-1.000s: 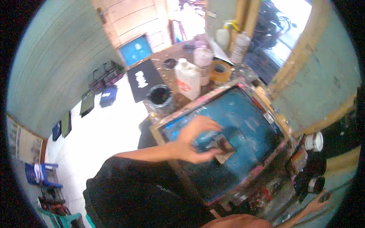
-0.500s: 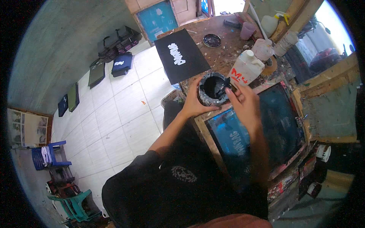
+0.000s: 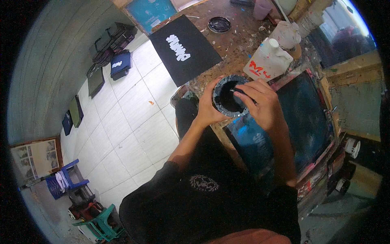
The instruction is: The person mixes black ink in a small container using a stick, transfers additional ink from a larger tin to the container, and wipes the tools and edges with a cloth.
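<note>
A round tub [image 3: 218,88] with a paint-crusted rim holds dark ink or paint. My left hand [image 3: 207,106] is wrapped around its left side, thumb along the near edge. Over the tub's right rim, the fingers of my right hand [image 3: 264,101] pinch a small dark stirring stick [image 3: 235,90], whose end reaches into the opening. Its lower part blends into the dark contents. Just beyond the tub lies a flat black fabric panel [image 3: 193,51] with white lettering. Close to my right forearm is a wood-framed printing screen [image 3: 306,118] with blue mesh.
A whitish plastic jug [image 3: 268,61] with red marks stands behind my right hand. Farther back on the stained table [image 3: 239,44] lies a round ink-smeared lid [image 3: 219,25]. Folded dark fabric bags [image 3: 120,65] rest on the white tiled floor [image 3: 130,105] at left.
My right hand has brought the stick from the tub's right rim in over the opening. The tub appears tipped more upright toward me; my left hand keeps its hold. The whole view has shifted.
</note>
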The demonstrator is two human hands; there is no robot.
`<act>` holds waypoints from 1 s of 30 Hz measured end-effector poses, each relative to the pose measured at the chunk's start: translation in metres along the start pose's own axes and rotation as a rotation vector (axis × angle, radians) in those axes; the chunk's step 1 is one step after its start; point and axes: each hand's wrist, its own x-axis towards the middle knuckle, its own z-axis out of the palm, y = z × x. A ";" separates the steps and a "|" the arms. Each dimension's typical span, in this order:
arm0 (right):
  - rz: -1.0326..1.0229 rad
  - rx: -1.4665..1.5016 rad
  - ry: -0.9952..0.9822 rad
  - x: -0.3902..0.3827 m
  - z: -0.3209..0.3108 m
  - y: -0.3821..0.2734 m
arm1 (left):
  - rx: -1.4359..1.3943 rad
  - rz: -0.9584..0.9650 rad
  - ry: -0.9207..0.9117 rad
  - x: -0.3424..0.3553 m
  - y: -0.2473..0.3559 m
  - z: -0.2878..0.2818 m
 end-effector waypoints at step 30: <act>-0.167 -0.114 -0.089 -0.003 -0.020 0.002 | 0.050 0.223 0.062 0.010 -0.005 0.006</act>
